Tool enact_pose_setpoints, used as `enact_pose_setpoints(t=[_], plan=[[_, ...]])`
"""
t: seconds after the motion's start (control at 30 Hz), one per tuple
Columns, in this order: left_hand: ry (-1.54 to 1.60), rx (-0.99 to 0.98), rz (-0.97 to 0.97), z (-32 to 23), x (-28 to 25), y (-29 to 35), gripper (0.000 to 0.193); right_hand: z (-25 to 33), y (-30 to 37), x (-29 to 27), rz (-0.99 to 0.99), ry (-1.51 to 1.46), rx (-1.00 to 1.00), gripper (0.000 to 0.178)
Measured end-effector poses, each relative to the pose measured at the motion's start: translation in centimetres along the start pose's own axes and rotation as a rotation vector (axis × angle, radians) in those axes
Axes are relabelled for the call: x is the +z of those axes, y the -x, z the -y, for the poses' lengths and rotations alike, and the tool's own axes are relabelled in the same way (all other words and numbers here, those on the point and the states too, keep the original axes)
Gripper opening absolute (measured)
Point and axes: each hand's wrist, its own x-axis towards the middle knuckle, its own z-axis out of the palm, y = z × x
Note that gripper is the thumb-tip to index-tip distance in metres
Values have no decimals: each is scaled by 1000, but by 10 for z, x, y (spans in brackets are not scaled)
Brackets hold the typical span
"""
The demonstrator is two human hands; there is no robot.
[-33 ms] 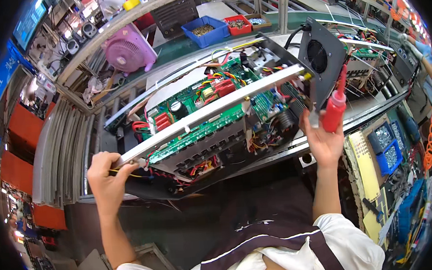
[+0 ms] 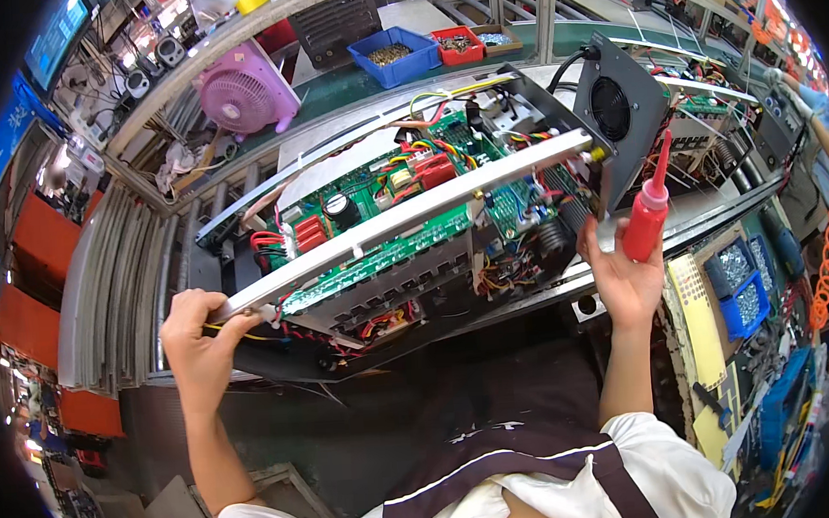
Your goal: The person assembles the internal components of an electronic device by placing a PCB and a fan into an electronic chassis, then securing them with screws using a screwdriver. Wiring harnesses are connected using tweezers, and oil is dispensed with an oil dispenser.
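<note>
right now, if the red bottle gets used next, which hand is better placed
Right, I'd judge: the right hand holds the red bottle, its nozzle pointing up. The left hand looks occupied, gripping the left end of the silver rail, well away from the bottle.

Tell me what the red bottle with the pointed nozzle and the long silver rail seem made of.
The red bottle looks like smooth plastic, going by its even colour and paler, seemingly translucent collar. The long silver rail looks like satin-finished metal, perhaps aluminium, going by its pale sheen; paint is possible.
</note>
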Motion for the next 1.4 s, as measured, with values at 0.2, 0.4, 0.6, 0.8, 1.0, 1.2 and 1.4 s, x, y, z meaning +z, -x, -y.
enact_pose_setpoints(t=[0.2, 0.4, 0.6, 0.8, 1.0, 1.2, 1.4], plan=[[105, -82, 98, 28, 0, -35, 24, -7, -1, 30, -53, -2, 73, 36], [272, -216, 256, 67, 13, -98, 17, -15, -44, 64, -100, -3, 125, 38], [303, -234, 412, 119, 32, -168, 19, -28, -94, 87, -87, 66, 157, 42], [317, -262, 428, 138, 59, -202, 24, -36, -125, 84, 88, 305, 51, 51], [434, -361, -41, 154, 85, -195, 38, -2, -104, 71, 276, 952, -280, 40], [344, -311, -83, 160, 88, -199, 37, -7, -84, 49, 355, 1395, -643, 28], [297, -161, -113, 172, 91, -197, 30, -16, -89, 17, 493, 1748, -937, 36]])
